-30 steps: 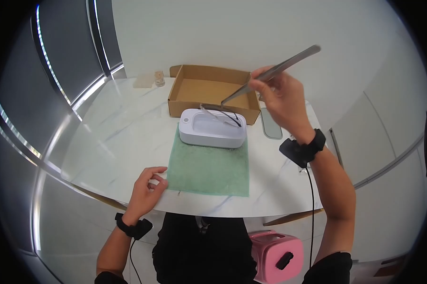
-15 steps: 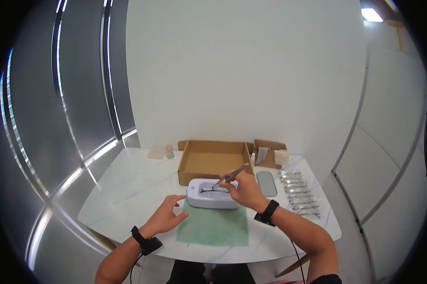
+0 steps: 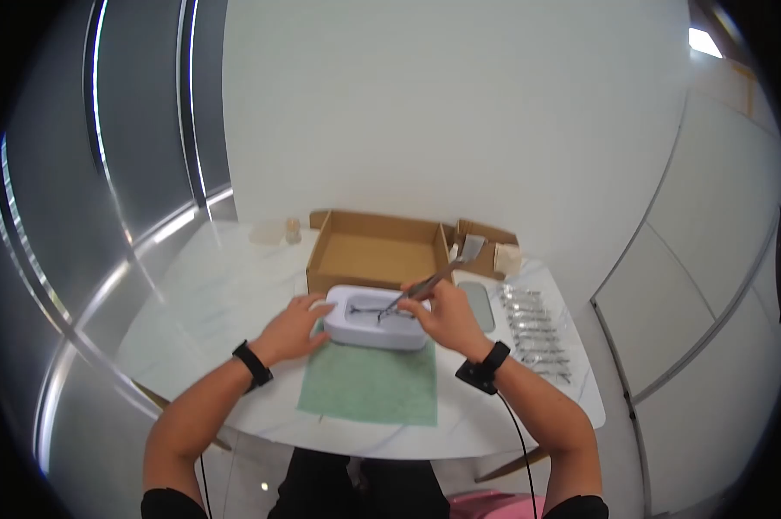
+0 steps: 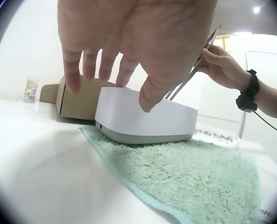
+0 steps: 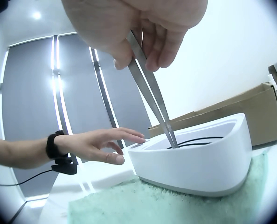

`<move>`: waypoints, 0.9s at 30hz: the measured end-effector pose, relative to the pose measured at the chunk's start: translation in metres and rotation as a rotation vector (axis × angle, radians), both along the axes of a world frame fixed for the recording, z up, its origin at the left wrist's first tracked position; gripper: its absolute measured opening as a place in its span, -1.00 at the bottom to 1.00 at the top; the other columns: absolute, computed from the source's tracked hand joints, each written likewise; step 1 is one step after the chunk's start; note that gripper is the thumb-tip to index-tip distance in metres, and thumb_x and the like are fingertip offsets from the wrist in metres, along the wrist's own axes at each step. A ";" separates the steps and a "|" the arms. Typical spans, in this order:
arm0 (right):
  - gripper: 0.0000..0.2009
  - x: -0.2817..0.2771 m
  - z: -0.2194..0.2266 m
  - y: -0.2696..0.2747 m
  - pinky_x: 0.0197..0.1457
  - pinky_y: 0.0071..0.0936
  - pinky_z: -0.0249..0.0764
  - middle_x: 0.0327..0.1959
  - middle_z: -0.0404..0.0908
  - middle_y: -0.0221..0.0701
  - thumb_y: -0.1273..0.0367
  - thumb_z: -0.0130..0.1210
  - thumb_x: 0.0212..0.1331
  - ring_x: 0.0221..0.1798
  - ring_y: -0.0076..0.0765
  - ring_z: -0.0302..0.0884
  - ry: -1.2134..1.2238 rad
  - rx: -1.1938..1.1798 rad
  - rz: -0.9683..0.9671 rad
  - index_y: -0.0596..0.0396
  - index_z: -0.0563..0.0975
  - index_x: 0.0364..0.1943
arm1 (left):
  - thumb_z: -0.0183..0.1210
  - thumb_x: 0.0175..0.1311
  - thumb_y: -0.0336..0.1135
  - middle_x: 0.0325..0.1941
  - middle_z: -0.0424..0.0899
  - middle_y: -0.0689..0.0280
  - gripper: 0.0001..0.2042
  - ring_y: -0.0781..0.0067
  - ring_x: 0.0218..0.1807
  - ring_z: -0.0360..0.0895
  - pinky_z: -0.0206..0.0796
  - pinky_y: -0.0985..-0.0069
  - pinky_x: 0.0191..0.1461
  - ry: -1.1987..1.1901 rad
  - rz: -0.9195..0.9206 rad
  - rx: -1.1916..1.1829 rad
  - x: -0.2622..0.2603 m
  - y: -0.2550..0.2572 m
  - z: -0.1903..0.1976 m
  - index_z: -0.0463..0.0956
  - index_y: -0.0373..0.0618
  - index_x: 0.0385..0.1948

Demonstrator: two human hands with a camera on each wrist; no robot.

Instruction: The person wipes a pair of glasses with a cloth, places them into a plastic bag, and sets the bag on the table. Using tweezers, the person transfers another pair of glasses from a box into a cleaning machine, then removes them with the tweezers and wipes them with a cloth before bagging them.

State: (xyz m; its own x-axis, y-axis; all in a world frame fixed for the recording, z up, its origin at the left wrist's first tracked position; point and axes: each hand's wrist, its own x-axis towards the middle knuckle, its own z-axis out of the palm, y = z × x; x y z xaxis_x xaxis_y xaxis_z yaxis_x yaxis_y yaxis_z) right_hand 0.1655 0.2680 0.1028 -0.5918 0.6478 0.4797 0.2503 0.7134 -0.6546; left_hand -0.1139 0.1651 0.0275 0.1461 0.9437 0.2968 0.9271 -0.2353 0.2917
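A white ultrasonic cleaner (image 3: 375, 338) sits on a green cloth (image 3: 369, 389). A pair of eyeglasses (image 3: 364, 310) with dark, thin temples lies in its open basin. My right hand (image 3: 453, 318) pinches metal tweezers (image 5: 144, 88) over the cleaner's right end. Their tips reach down into the basin, right at the dark temples in the right wrist view. At the cleaner's left end is my left hand (image 3: 295, 330), fingers extended and fingertips right by the rim. In the left wrist view this hand (image 4: 143, 37) overlaps the cleaner's white wall (image 4: 129, 112).
Behind the cleaner stands an open cardboard box (image 3: 377, 251), with a smaller box (image 3: 494, 233) to its right. A grey-green lid-like piece (image 3: 476, 304) lies right of the cleaner. Several wrapped items (image 3: 536, 333) line the table's right side. A small jar (image 3: 293, 231) stands at back left.
The tweezers have come down from above the cleaner with the eyeglasses, which now lie in the basin. My left hand has moved from the table's front to the cleaner's left end.
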 end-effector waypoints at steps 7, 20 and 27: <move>-0.75 -0.001 -0.007 0.006 -0.11 -0.40 0.55 -0.31 0.73 -0.26 0.36 0.30 0.16 -0.21 -0.31 0.71 0.061 0.036 0.020 0.20 0.59 -0.15 | 0.24 0.21 -0.26 0.35 0.34 0.10 -0.48 0.04 0.37 0.24 0.23 0.25 0.38 -0.015 0.013 -0.041 0.004 -0.009 0.008 0.38 -0.06 0.24; -0.74 0.006 0.006 0.001 -0.06 -0.44 0.59 -0.28 0.68 -0.29 0.38 0.32 0.14 -0.17 -0.35 0.69 0.034 0.060 0.043 0.18 0.59 -0.12 | 0.30 0.10 -0.32 0.32 0.36 0.06 -0.42 0.01 0.37 0.25 0.21 0.25 0.40 0.029 -0.041 0.020 0.005 0.004 -0.002 0.36 -0.26 0.20; -0.76 0.009 0.005 0.000 -0.03 -0.41 0.63 -0.26 0.67 -0.28 0.42 0.29 0.16 -0.16 -0.34 0.70 0.065 0.015 0.055 0.21 0.59 -0.12 | 0.35 0.03 -0.28 0.33 0.39 0.02 -0.42 -0.02 0.43 0.21 0.18 0.23 0.42 0.035 0.022 0.012 0.013 0.008 0.006 0.44 -0.33 0.12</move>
State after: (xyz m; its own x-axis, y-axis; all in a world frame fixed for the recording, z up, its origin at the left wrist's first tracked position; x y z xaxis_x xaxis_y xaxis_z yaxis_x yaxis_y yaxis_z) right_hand 0.1741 0.2677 0.1077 -0.5935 0.6080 0.5273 0.1680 0.7344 -0.6576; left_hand -0.1008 0.1735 0.0331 0.1361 0.9433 0.3028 0.9417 -0.2181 0.2561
